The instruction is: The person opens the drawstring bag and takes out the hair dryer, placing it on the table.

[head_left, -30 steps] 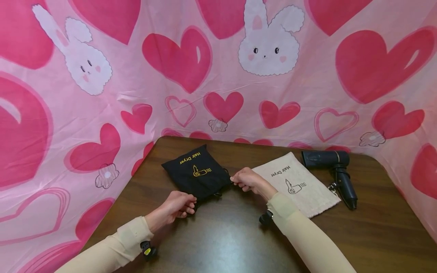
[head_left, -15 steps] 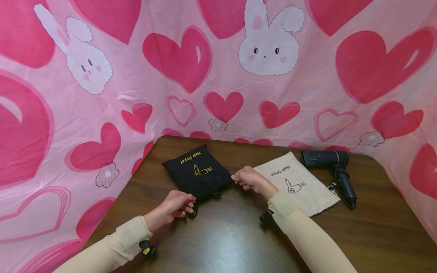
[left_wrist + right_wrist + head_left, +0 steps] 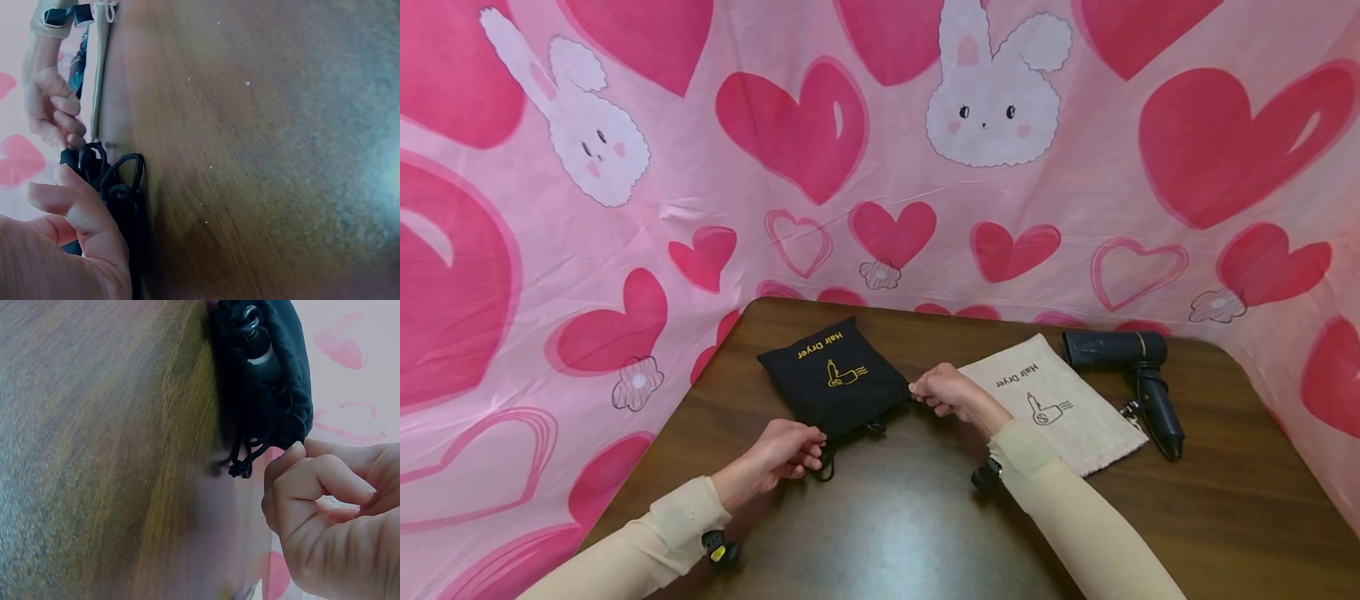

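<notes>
Fabric bag (image 3: 838, 379), black with yellow hair-dryer print, lies at the left of the desk (image 3: 887, 525); we see it set askew, its closed end pointing to the far left and its mouth (image 3: 867, 419) facing toward us and to the right. We cannot tell its longer side, as it is foreshortened. The left hand (image 3: 775, 454) pinches the near left corner of the mouth; the right hand (image 3: 951, 392) pinches the right corner, thumb and finger narrowed on the cloth. Black cords (image 3: 238, 469) hang from the mouth, and inside we make out a dark, partly coiled object (image 3: 256, 344). Beyond the right hand, a beige pouch (image 3: 1052, 412) lies flat, long axis running from far left to near right. Just beside it, a black hair dryer (image 3: 1105, 350) rests, barrel crosswise, handle pointing toward us.
</notes>
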The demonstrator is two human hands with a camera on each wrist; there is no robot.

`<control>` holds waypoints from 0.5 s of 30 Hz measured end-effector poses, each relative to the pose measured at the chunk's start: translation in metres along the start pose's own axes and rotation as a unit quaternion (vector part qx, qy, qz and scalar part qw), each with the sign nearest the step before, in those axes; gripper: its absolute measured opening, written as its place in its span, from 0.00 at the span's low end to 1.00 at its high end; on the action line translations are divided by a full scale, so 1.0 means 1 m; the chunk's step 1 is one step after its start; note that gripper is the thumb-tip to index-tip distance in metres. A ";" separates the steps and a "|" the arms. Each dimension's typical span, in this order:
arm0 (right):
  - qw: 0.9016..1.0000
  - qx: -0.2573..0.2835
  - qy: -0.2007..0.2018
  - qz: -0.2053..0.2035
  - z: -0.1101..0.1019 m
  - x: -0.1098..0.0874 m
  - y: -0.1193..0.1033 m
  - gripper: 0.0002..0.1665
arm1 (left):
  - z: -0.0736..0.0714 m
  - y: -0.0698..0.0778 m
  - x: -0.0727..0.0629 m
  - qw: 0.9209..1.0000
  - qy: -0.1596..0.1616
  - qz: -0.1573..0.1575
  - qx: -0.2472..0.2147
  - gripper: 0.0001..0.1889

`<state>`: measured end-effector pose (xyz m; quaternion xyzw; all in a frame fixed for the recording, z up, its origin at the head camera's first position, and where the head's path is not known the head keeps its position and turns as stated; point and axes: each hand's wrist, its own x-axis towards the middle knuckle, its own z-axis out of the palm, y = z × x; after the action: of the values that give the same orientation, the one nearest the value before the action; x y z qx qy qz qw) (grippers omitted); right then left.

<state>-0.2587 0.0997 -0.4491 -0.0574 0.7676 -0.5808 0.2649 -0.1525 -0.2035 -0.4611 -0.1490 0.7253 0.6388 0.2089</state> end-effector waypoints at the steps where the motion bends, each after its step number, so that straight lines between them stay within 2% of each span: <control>1: 1.000 0.000 0.000 0.001 0.000 0.000 0.000 0.16 | 0.000 0.000 0.000 1.000 -0.001 0.001 0.000 0.11; 15: 1.000 0.002 0.013 0.002 0.000 0.001 0.001 0.16 | -0.004 -0.004 -0.001 1.000 -0.010 0.007 -0.004 0.11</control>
<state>-0.2593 0.0995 -0.4505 -0.0478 0.7698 -0.5827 0.2561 -0.1499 -0.2079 -0.4640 -0.1378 0.7218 0.6445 0.2112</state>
